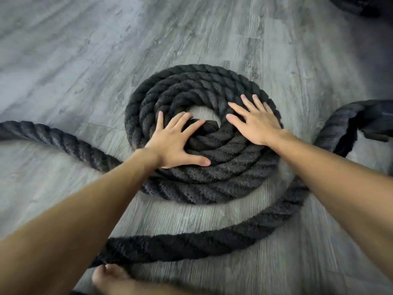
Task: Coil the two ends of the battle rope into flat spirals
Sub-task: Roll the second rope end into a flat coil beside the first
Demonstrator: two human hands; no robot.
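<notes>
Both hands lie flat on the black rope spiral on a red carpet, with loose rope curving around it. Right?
Not quite. The head view shows the left hand and right hand flat on the spiral, loose rope curving around, but on a grey wood-look floor.

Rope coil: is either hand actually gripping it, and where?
Nothing is gripped. The left hand and the right hand lie flat, fingers spread, on top of the rope coil, pressing on its inner turns on either side of the centre gap.
</notes>
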